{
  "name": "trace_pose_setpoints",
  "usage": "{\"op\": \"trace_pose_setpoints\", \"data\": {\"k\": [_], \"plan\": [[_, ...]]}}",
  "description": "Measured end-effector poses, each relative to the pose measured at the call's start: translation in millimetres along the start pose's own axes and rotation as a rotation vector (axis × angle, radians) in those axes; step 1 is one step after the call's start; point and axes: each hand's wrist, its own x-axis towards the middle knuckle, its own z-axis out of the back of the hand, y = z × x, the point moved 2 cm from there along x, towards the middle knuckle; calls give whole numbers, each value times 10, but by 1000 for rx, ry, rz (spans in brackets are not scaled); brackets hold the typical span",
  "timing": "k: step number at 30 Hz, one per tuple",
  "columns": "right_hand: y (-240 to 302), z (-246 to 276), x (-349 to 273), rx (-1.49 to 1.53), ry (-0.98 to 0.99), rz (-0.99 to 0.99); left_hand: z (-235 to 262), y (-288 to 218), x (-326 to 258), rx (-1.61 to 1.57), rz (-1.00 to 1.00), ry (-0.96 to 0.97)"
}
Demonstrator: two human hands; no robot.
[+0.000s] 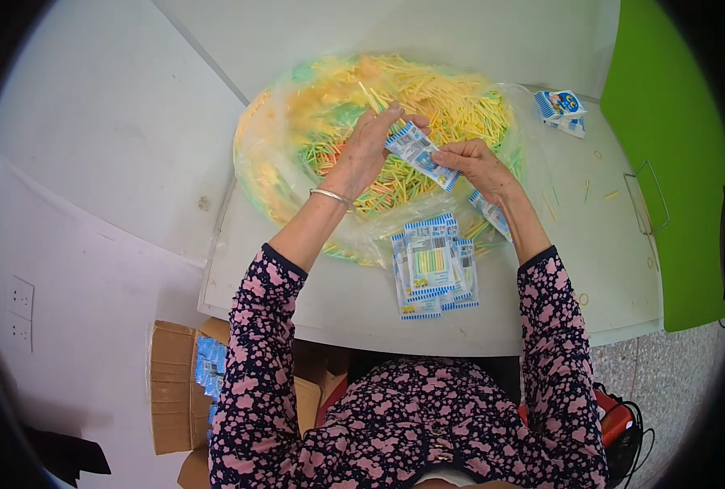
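Over a big see-through plastic bag full of thin yellow, green and orange sticks, both hands meet at one small blue-and-white packet. My left hand is closed around a few pale yellow-green sticks at the packet's upper left end. My right hand pinches the packet's lower right side between thumb and fingers. A second packet lies partly under my right wrist. Nearer to me is a loose stack of flat packets, some showing coloured sticks.
More blue packets lie at the table's far right. Several loose sticks and rubber bands are scattered on the right side, near a wire handle and a green panel. A cardboard box with blue packets stands below the table at left.
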Motion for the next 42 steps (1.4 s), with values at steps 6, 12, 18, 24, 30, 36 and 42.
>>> {"op": "trace_pose_setpoints", "data": {"k": [6,12,18,24,30,36,42], "plan": [[-55,-67,-1,89,-5,27,1,130,-55,28,-49,-66],[-78,-109,-2,133,-24,72,-32,119,-96,-42,-67,-16],[-46,-140,11,185,-14,102,-14,61,-126,114,-181,13],[-113,-115,11,120,-36,105,59,103,-76,144,-140,82],[-104,-130,49,149,-44,109,139,111,42,-46,-29,137],[-169,-74,152,182,-120,148,218,121,132,155,-141,-8],[-185,-73,191,170,-55,143,243,86,131,715,-165,123]]}}
